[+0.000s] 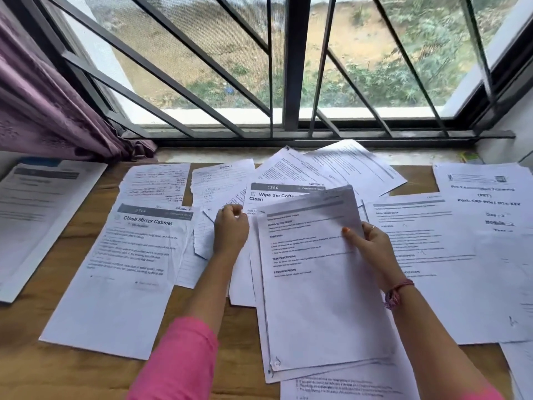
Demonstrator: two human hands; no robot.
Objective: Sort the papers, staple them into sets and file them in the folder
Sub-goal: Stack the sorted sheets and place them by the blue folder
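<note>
Your right hand (366,243) has the sheet (320,272) by its right edge, thumb on the printed face and fingers curled behind, so the top lifts off the pile and tilts toward you, likely so you can read its headings before deciding which set it joins. The headings are partly legible: "TASK GOAL", "TASK DESCRIPTION" and "REQUIRED PROPS". More sheets lie squared beneath it, which looks like a set being built.

Your left hand (230,229) is curled over the torn handwritten pages (219,183) in the middle. It looks to be touching them, perhaps pinching an edge, but I cannot tell for sure whether it holds one.

The papers are all loose and fanned across the wooden surface (72,368), laid face up so the titles show. Left of centre, one page (121,272) reads "Close Mirror Cabinet". Behind the lifted sheet, another page (271,194) reads "Wipe the Coffe…" and "Clean", under a grey bar numbered 1206. At far right, a page (487,197) reads "Pre Examination Training (PET)", as far as the blur allows. A grey-headed document (37,203) sits far left by the purple curtain (40,105).

I see no stapler and cannot pick out a folder, so you are still sorting.
</note>
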